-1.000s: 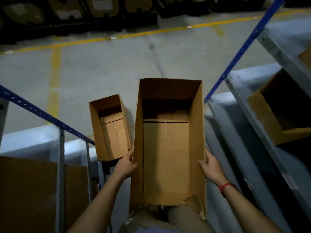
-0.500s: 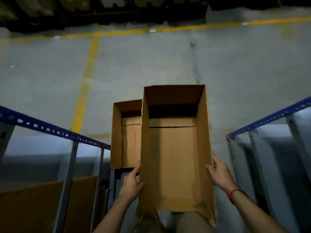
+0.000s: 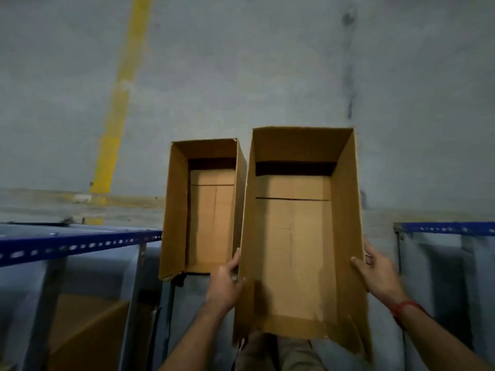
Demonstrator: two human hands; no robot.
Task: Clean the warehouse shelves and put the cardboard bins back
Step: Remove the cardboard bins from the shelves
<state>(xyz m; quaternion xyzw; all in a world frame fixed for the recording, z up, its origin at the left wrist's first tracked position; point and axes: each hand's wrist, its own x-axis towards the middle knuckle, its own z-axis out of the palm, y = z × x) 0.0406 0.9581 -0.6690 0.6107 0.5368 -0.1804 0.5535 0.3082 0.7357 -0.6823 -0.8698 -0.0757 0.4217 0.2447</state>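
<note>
I hold a large empty cardboard bin [image 3: 294, 236] in front of me, open side facing me, with a torn lower edge. My left hand [image 3: 226, 283] grips its left wall, thumb over the rim. On the opposite wall my right hand [image 3: 380, 274] grips with the thumb inside; a red band circles that wrist. A second, smaller empty cardboard bin [image 3: 203, 210] stands right beside it on the left, its near end over the shelf frame.
Blue perforated shelf beams run at the left [image 3: 80, 243] and right [image 3: 444, 227], with grey shelf panels below. Brown cardboard [image 3: 88, 330] lies under the left shelf. Beyond is grey concrete floor with a yellow line [image 3: 120, 84].
The view swung left and tilted down, so the far shelving left the frame. The bin I hold has come up alongside the smaller bin. Both hands keep their grip.
</note>
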